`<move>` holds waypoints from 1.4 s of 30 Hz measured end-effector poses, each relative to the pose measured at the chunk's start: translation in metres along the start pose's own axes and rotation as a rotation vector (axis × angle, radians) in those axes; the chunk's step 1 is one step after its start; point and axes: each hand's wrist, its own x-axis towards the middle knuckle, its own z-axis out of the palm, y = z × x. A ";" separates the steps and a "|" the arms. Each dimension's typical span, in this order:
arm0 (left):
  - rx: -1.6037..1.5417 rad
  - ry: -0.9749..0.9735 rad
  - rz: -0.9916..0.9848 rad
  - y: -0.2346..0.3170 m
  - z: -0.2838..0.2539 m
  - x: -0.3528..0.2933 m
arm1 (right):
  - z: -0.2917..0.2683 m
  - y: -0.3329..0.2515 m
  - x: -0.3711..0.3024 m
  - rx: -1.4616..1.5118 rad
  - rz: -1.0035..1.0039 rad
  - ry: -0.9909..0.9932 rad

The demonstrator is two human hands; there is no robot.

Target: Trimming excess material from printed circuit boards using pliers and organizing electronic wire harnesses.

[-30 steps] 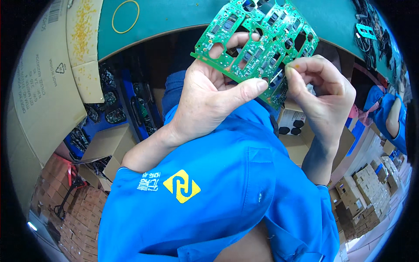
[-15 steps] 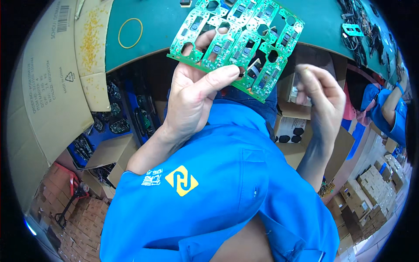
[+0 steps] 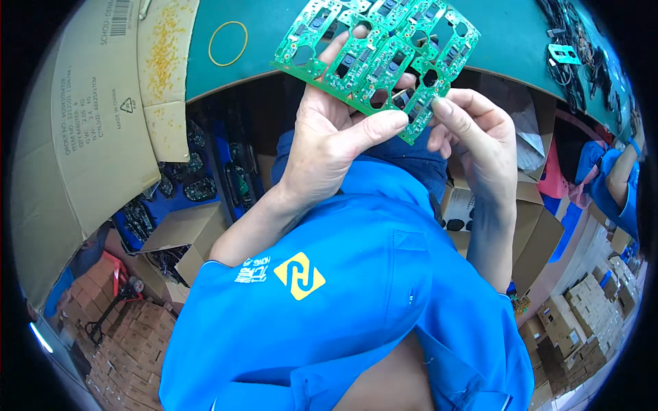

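Observation:
A green circuit board panel (image 3: 373,72), made of several joined boards with cut-out holes and small black parts, is held up over my lap by the front edge of the bench. My left hand (image 3: 329,133) grips its near edge, thumb on top and fingers underneath, some showing through the holes. At the panel's right corner, my right hand (image 3: 476,130) is closed, with thumb and fingertips against the board's edge. Whether those fingertips pinch a small loose piece cannot be made out.
A yellow rubber band (image 3: 228,44) lies on the green bench top (image 3: 267,27). Cardboard (image 3: 75,130) with yellow bits stands at the left. Black cables (image 3: 572,41) and a small green board (image 3: 563,54) are at the right. Open boxes (image 3: 185,233) sit below; another person's arm (image 3: 620,178) shows far right.
My right hand has moved left from beside the panel to its right corner and now touches it. The view has shifted slightly; my left hand keeps its hold.

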 end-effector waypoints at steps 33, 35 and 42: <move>0.097 0.062 0.047 -0.006 0.013 -0.007 | 0.006 0.001 -0.006 -0.061 0.091 0.071; 0.098 0.062 0.046 -0.007 0.013 -0.007 | 0.006 0.001 -0.006 -0.067 0.091 0.073; 0.074 0.060 0.037 -0.008 0.013 -0.008 | 0.004 0.003 -0.006 -0.066 0.104 0.069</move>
